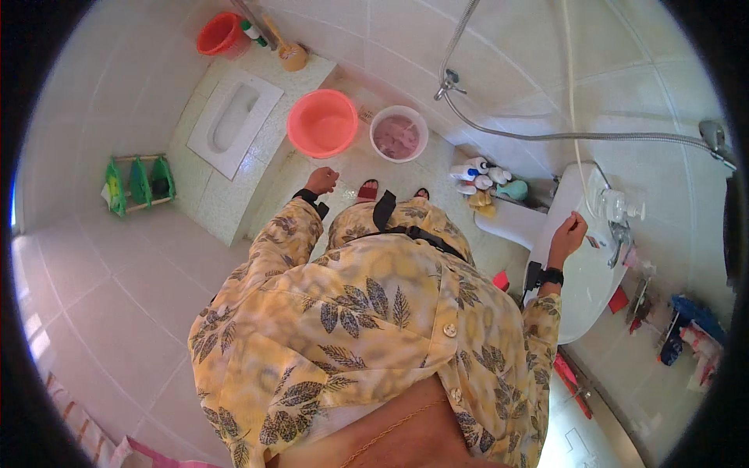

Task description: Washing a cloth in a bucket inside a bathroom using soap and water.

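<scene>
My left hand (320, 180), its fingers curled and with a black band at the wrist, hangs just below a pink plastic basin (322, 124) on the floor. I see nothing held in it. Beside the basin stands a white bucket (424, 131) with a mauve cloth (397, 136) that looks soaked. My right hand (570, 231) is over the white washbasin (573, 292), fingertips drawn together; whether something small is between them cannot be told. A clear pump bottle (613, 206) and a chrome faucet (620, 240) are on the washbasin near this hand.
A squat toilet (231, 120) is set in a raised tiled step at the left, with a red bucket (219, 36) behind it. Several bottles (481, 175) crowd the wall by the washbasin's pedestal (509, 221). A metal shower hose (544, 137) crosses the wall. Green shelves (139, 181) hang at left.
</scene>
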